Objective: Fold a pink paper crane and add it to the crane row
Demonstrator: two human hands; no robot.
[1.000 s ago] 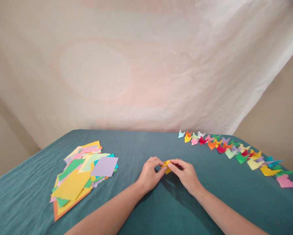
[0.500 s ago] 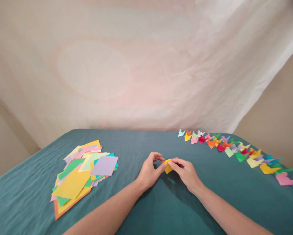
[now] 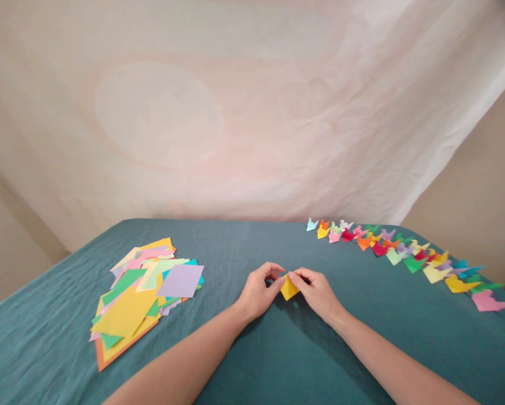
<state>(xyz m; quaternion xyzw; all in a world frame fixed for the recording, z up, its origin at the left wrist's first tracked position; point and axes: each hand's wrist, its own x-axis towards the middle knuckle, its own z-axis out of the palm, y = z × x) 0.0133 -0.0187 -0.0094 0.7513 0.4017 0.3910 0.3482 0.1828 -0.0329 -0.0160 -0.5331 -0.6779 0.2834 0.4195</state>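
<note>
A small folded piece of yellow origami paper (image 3: 289,288) is held between my two hands, a little above the cloth, with one corner pointing down toward me. My left hand (image 3: 260,291) pinches its left edge between thumb and curled fingers. From the other side, my right hand (image 3: 316,291) grips its upper right edge, the thumb lying across the front. The two thumb tips almost meet at the top of the paper. My fingers hide its back and upper part.
On the left of the green tablecloth (image 3: 244,360) lies a loose pile of coloured paper sheets (image 3: 128,309), a lilac square (image 3: 180,280) on its right side. Several folded paper birds (image 3: 415,263) stand in rows along the right edge. A pale cloth (image 3: 252,112) hangs behind the table.
My right hand has shifted slightly left, bringing its thumb closer to the left one. The yellow paper has turned a little, and its lower point shows more. The view has tilted slightly.
</note>
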